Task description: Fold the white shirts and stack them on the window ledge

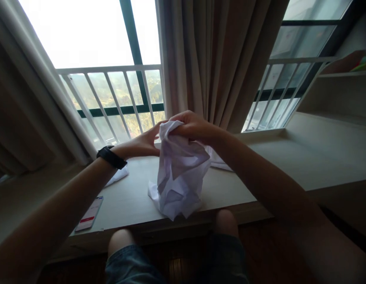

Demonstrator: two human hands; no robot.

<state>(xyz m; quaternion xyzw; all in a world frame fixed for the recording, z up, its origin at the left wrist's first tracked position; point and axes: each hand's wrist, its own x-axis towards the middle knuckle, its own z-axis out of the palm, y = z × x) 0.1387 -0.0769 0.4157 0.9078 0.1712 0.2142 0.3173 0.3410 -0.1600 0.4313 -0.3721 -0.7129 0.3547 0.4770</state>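
A crumpled white cloth [183, 173], perhaps a garment, hangs in loose folds above the front edge of the ledge. My right hand [193, 125] grips its bunched top, with the fingers curled into the fabric. From the left, my left hand [144, 142] holds the upper side of the same cloth; its fingertips are partly hidden behind the folds. A black watch [112, 157] is on my left wrist. More white fabric [220, 161] lies on the ledge behind my right forearm, and another white piece [118, 176] lies by the watch.
A phone [90, 214] with a lit screen lies near the front left edge of the pale ledge [135, 197]. Beyond it are a white railing [112, 69], windows and long curtains [195, 59]. Shelving [333, 94] stands at the right. My knees are below the ledge.
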